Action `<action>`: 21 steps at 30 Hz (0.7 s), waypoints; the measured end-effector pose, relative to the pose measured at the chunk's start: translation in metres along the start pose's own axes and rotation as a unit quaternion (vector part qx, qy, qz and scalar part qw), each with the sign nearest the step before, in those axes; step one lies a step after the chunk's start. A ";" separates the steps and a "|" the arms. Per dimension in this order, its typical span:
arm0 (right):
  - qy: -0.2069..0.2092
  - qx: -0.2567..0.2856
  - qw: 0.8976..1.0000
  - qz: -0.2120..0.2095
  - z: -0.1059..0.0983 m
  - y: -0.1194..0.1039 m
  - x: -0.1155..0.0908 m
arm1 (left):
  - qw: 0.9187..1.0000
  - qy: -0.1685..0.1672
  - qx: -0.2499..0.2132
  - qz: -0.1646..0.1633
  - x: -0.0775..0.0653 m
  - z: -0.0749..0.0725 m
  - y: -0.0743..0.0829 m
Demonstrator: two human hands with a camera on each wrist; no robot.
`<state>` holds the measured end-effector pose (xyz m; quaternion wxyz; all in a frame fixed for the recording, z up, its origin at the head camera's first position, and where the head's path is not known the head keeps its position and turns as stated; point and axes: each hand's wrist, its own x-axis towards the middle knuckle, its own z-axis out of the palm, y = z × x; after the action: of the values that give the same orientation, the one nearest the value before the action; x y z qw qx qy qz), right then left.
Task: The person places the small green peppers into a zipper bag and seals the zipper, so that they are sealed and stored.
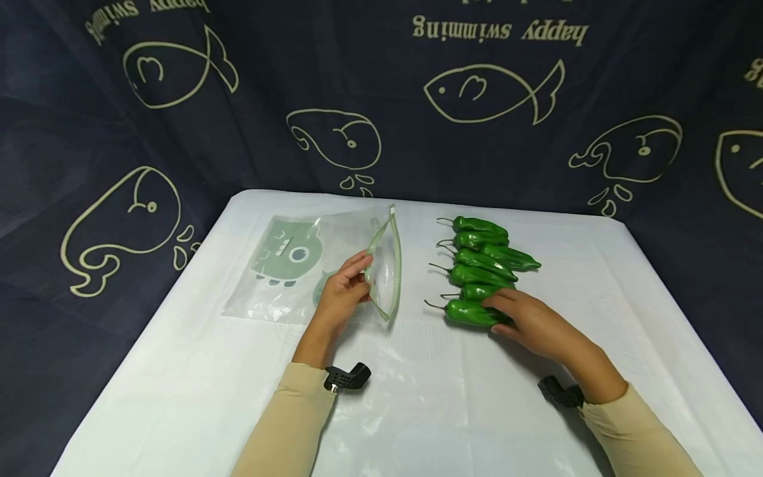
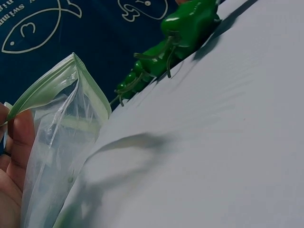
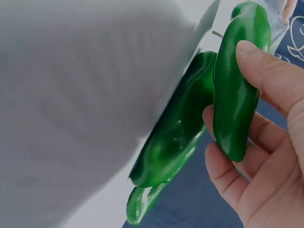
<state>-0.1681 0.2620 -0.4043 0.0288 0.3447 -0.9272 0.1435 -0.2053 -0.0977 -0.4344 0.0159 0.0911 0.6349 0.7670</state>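
A clear zip-lock bag (image 1: 348,233) with green monster prints lies on the table, its green-edged mouth standing open toward the right. My left hand (image 1: 341,295) pinches one lip of that mouth; the left wrist view shows the bag's green rim (image 2: 90,85) spread apart. On the right, several green peppers lie in a column with stems pointing left. My right hand (image 1: 539,326) grips the nearest green pepper (image 1: 466,311). In the right wrist view the thumb lies across this pepper (image 3: 235,90), with fingers behind it, and other peppers (image 3: 175,128) lie beyond.
A white cloth (image 1: 429,397) covers the table. Behind it hangs a dark blue curtain (image 1: 393,79) with fish and whale drawings. Black wrist mounts (image 1: 348,377) sit on both forearms. Between the bag and the peppers is a strip of white cloth.
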 end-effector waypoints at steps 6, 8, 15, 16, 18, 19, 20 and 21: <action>0.016 0.001 1.000 -0.012 -0.004 -0.004 0.007 | 1.000 0.002 0.004 0.004 -0.002 0.000 0.000; 0.021 -0.001 1.000 -0.013 -0.004 -0.006 0.010 | 1.000 0.001 0.003 0.005 -0.001 0.000 0.000; 0.025 0.004 0.999 -0.028 -0.005 -0.012 0.022 | 1.000 -0.003 0.001 0.004 -0.001 0.001 0.000; 0.025 0.006 0.999 -0.029 -0.005 -0.014 0.023 | 1.000 -0.004 0.000 0.005 -0.001 0.001 0.001; 0.024 0.006 0.999 -0.031 -0.005 -0.015 0.027 | 1.000 -0.006 -0.002 0.005 -0.001 0.001 0.001; 0.023 0.006 0.999 -0.031 -0.005 -0.016 0.029 | 1.000 -0.007 -0.004 0.006 -0.001 0.001 0.001; 0.023 0.005 0.999 -0.031 -0.006 -0.017 0.031 | 1.000 -0.008 -0.006 0.006 -0.001 0.001 0.001; 0.022 0.005 0.999 -0.031 -0.006 -0.018 0.033 | 1.000 -0.009 -0.007 0.007 -0.001 0.001 0.001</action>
<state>-0.1819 0.2300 -0.3892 0.0520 0.3706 -0.9144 0.1544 -0.2039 -0.0971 -0.4335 0.0171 0.1019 0.6284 0.7710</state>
